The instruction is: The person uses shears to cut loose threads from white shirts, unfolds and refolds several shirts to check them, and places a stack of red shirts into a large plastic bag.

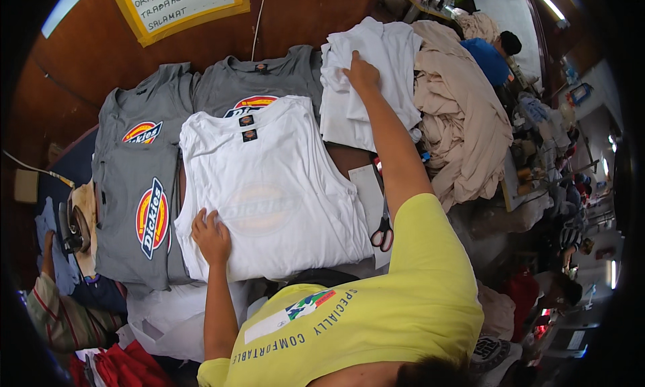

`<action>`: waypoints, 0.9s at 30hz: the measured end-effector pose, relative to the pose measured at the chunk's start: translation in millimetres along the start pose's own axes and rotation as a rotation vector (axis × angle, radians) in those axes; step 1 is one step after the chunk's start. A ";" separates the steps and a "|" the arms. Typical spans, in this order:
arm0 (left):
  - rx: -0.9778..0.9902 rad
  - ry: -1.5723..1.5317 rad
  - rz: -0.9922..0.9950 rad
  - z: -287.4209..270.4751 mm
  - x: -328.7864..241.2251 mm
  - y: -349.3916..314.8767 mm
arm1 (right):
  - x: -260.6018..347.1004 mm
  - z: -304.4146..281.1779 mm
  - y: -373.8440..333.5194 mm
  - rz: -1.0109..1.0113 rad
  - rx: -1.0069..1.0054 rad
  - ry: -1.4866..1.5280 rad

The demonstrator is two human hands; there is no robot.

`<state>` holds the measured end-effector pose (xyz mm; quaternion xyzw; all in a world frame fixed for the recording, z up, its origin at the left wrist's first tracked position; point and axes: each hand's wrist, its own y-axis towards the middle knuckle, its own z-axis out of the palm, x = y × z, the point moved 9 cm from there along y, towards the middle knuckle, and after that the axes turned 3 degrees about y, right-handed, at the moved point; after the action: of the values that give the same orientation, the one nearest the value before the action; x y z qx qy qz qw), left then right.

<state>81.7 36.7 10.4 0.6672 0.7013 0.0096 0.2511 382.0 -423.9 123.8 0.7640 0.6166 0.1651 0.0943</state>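
A stack of white sleeveless shirts [282,165] lies in front of me, with two dark neck labels at the top and a faint oval logo showing through. My left hand [212,236] rests on its lower left part, fingers apart on the fabric. Stretched out to the far right, my right hand [363,72] touches a pile of folded white cloth pieces [342,111]. Its index finger is extended and its thumb stands apart; the other fingers are partly hidden. Grey shirts with red, yellow and blue logos lie left [124,205] and behind [282,74].
Black-and-red-handled scissors [382,235] lie on a pale card [366,185] right of the white shirts. A large beige cloth heap [457,118] adjoins the white pile. A brown wall [201,24] bounds the back. Another person's striped sleeve [54,313] is at lower left.
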 end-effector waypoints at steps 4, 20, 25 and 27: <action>0.005 0.002 -0.006 2.6 -2.0 2.7 | -22.4 11.8 31.4 -0.099 -0.098 0.009; 0.011 0.031 -0.020 2.3 -0.1 2.9 | -55.4 -17.9 -16.1 0.018 -0.360 -0.112; 0.014 -0.002 0.020 11.8 -10.2 9.1 | -151.4 59.3 33.8 0.023 -0.120 -0.093; 0.009 0.033 -0.006 3.5 -3.0 3.0 | -111.1 49.3 27.6 -0.027 -0.049 0.036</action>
<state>85.8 33.1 9.4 0.6660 0.7073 0.0169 0.2364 404.8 -535.2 72.5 0.7500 0.6243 0.1925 0.1040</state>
